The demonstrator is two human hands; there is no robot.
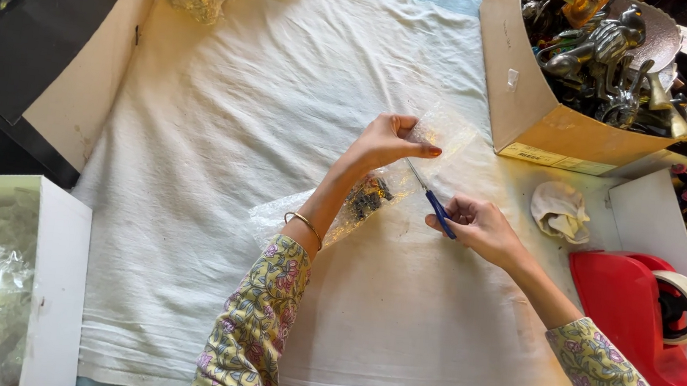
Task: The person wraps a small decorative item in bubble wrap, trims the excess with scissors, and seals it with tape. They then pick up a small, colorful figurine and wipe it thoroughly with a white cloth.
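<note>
Scissors [432, 199] with blue handles are gripped in the right hand [480, 227], blades slightly parted against a clear plastic pouch [378, 190]. The pouch's upper edge is pinched shut between thumb and fingers of the left hand [387, 142], and it is held just above the white cloth [219, 163] covering the surface. A small patterned item [368, 197] can be seen inside, near the blades. That item could be nicked if the cut runs low, and the thin film could slip from the pinch. The left fingers lie close to the blade tips and could be caught.
</note>
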